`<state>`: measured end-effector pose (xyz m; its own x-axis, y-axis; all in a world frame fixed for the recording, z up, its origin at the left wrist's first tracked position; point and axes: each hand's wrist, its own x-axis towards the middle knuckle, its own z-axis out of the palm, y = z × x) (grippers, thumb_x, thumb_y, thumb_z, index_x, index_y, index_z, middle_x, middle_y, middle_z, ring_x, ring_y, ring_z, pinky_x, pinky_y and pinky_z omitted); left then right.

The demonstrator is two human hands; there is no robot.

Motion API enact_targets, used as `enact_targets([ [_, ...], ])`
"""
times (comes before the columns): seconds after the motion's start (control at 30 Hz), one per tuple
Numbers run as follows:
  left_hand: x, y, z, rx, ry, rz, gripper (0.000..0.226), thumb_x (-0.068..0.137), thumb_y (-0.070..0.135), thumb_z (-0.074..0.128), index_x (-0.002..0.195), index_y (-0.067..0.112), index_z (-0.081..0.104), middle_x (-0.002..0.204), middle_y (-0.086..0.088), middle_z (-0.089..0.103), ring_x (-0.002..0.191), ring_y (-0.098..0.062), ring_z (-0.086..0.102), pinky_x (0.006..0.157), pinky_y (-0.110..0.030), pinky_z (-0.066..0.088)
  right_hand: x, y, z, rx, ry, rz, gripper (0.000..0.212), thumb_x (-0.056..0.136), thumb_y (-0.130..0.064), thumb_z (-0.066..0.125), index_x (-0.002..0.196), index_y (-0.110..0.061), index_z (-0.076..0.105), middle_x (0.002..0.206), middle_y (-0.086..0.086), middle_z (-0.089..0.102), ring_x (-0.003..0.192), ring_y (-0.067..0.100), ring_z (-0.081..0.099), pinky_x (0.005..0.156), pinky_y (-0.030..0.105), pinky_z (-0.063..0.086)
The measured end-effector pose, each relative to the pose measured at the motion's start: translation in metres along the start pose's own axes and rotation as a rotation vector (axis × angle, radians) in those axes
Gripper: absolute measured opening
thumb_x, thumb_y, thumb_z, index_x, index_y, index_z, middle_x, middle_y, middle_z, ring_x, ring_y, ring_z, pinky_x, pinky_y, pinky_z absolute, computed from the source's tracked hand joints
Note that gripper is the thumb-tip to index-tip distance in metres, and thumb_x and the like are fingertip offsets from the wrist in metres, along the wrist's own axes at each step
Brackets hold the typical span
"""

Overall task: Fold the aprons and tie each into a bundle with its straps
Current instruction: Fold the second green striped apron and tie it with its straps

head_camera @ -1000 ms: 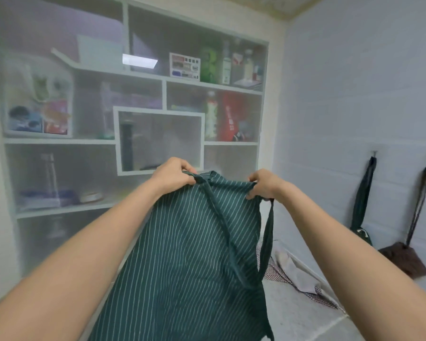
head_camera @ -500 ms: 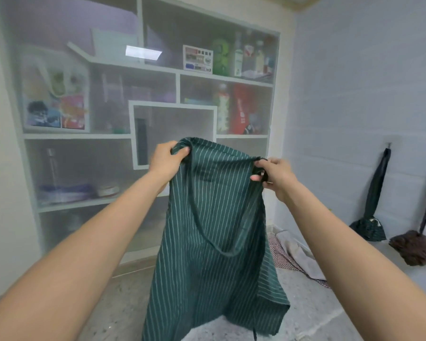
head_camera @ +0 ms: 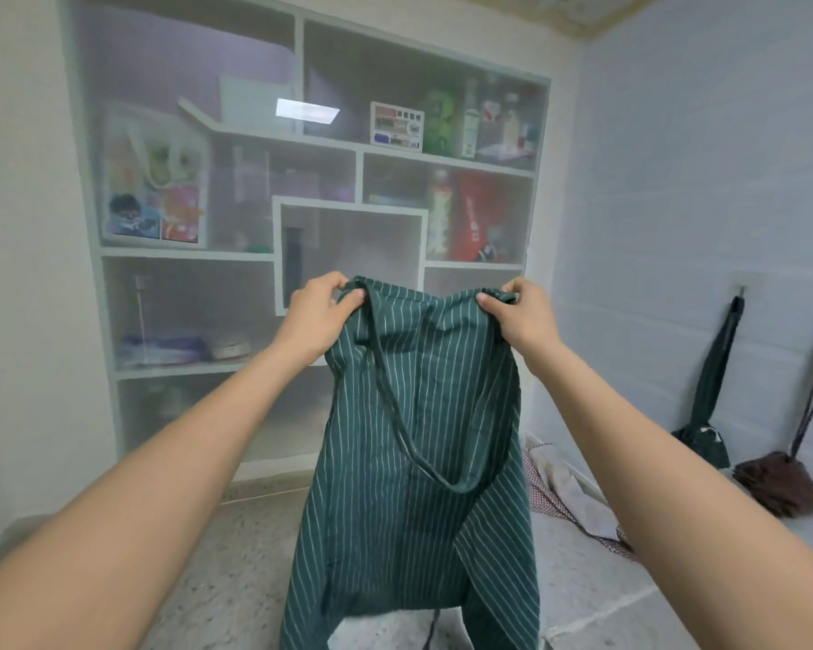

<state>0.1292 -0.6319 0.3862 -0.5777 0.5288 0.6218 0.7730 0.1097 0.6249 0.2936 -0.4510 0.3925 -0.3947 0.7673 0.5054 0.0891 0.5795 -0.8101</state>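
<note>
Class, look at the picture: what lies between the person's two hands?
In the head view, the top edge of the green striped apron stretches between the left hand and right hand; its neck strap loops down below.

Head view, forward toward shelves (head_camera: 311,143)

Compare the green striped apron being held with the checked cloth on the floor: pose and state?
The green striped apron hangs upright in the air, spread flat between the left hand and right hand; the checked cloth lies crumpled on the floor, untouched. The apron is dark green with thin white stripes; the cloth has a small red check with a pale part. Neither is folded or tied.
</note>
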Motion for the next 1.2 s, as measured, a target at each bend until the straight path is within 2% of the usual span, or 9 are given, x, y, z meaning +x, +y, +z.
enact_targets([
  [0.1, -0.020, 0.011, 0.001, 0.005, -0.044, -0.017, 0.022, 0.098, 0.026, 0.045, 0.086, 0.009, 0.054, 0.076, -0.007, 0.059, 0.074, -0.025, 0.055, 0.062, -0.031, 0.037, -0.010, 0.001, -0.010, -0.045, -0.030, -0.014, 0.033, 0.086, -0.032, 0.066, 0.073, -0.017, 0.040, 0.074, 0.006, 0.055, 0.068, 0.022, 0.051, 0.065, 0.036, 0.040],
  [0.27, -0.055, 0.018, -0.006, 0.021, -0.053, -0.078, 0.028, 0.100, 0.026, 0.042, 0.073, 0.017, 0.045, 0.068, -0.001, 0.048, 0.059, -0.014, 0.042, 0.057, -0.029, 0.032, -0.030, 0.002, -0.018, -0.087, -0.134, -0.008, 0.036, 0.081, -0.035, 0.071, 0.069, -0.017, 0.042, 0.067, 0.004, 0.057, 0.067, 0.024, 0.055, 0.065, 0.036, 0.043],
  [0.43, -0.069, 0.019, -0.025, 0.079, -0.058, -0.077, 0.032, 0.097, 0.030, 0.046, 0.090, -0.001, 0.053, 0.081, -0.018, 0.059, 0.071, -0.025, 0.052, 0.069, -0.040, 0.041, -0.042, -0.001, -0.015, -0.175, -0.161, -0.044, 0.036, 0.081, -0.039, 0.070, 0.067, -0.018, 0.044, 0.063, 0.001, 0.055, 0.065, 0.026, 0.055, 0.064, 0.033, 0.041],
  [0.6, -0.078, -0.009, -0.039, 0.344, -0.093, -0.085, 0.020, 0.095, 0.034, 0.051, 0.088, 0.016, 0.054, 0.082, -0.002, 0.061, 0.081, -0.024, 0.055, 0.067, -0.032, 0.037, -0.052, -0.006, 0.001, -0.438, -0.272, -0.102, 0.022, 0.088, -0.037, 0.063, 0.093, -0.017, 0.055, 0.084, 0.002, 0.061, 0.077, 0.023, 0.056, 0.066, 0.029, 0.038],
  [0.8, -0.072, -0.068, -0.028, 0.587, -0.147, -0.227, 0.032, 0.093, 0.043, 0.051, 0.075, 0.016, 0.050, 0.079, -0.002, 0.058, 0.077, -0.023, 0.052, 0.066, -0.033, 0.042, -0.052, 0.025, 0.066, -0.741, -0.400, -0.127, 0.032, 0.095, -0.045, 0.045, 0.098, -0.013, 0.049, 0.101, 0.009, 0.064, 0.099, 0.030, 0.059, 0.095, 0.045, 0.041],
  [0.9, -0.062, -0.114, -0.020, 0.562, -0.193, -0.360, 0.041, 0.091, 0.041, 0.055, 0.062, 0.017, 0.040, 0.064, -0.001, 0.052, 0.070, -0.023, 0.052, 0.061, -0.029, 0.036, -0.041, 0.051, 0.113, -0.582, -0.497, -0.012, 0.031, 0.095, -0.042, 0.048, 0.093, -0.010, 0.049, 0.075, 0.005, 0.067, 0.072, 0.023, 0.064, 0.074, 0.037, 0.052],
  [1.0, -0.044, -0.162, -0.007, 0.372, -0.211, -0.526, 0.035, 0.095, 0.032, 0.053, 0.066, 0.014, 0.043, 0.053, 0.000, 0.058, 0.051, -0.017, 0.058, 0.048, -0.022, 0.039, -0.025, 0.077, 0.160, -0.422, -0.548, 0.136, 0.023, 0.094, -0.031, 0.055, 0.087, -0.009, 0.053, 0.054, 0.001, 0.065, 0.043, 0.012, 0.061, 0.052, 0.028, 0.048],
  [1.1, -0.024, -0.219, 0.008, -0.042, -0.234, -0.783, 0.020, 0.099, 0.016, 0.045, 0.080, 0.008, 0.043, 0.052, -0.014, 0.065, 0.038, -0.020, 0.061, 0.030, -0.019, 0.040, -0.001, 0.106, 0.218, -0.358, -0.548, 0.238, 0.019, 0.090, -0.021, 0.063, 0.079, -0.006, 0.061, 0.051, 0.004, 0.066, 0.043, 0.008, 0.059, 0.048, 0.022, 0.045],
  [1.2, 0.002, -0.287, 0.024, -0.140, -0.178, -0.884, 0.012, 0.099, 0.010, 0.044, 0.089, 0.005, 0.047, 0.076, -0.020, 0.067, 0.052, -0.022, 0.067, 0.039, -0.023, 0.051, 0.024, 0.136, 0.283, -0.359, -0.544, 0.303, 0.024, 0.090, -0.015, 0.063, 0.069, -0.009, 0.055, 0.054, 0.004, 0.067, 0.053, 0.009, 0.056, 0.046, 0.022, 0.043],
])
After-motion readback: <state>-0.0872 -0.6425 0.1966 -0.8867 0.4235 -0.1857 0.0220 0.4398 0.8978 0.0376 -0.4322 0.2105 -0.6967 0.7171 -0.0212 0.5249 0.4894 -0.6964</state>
